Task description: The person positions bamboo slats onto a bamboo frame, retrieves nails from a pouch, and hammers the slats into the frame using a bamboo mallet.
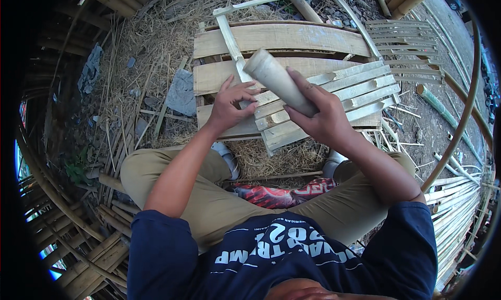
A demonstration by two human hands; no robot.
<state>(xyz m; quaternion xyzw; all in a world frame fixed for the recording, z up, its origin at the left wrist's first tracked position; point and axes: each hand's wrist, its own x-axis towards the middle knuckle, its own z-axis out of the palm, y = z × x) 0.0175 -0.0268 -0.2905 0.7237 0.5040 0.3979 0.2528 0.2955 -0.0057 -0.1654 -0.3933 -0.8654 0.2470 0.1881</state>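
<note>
Fingers of my right hand (323, 117) wrap closed around a short bamboo cylinder (276, 78), its long axis running up-left from my palm. I see my left hand (229, 104) just left of it, fingertips (249, 91) curled onto the flat bamboo slats (339, 91), gripping nothing.

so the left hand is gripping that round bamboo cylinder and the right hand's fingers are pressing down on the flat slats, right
Not quite: the hands are swapped. In the head view the right hand grips the round bamboo cylinder, and the left hand has its fingers pressing down on the flat slats. The rest holds: the slats lie across the wooden planks in front of the seated person.
</note>
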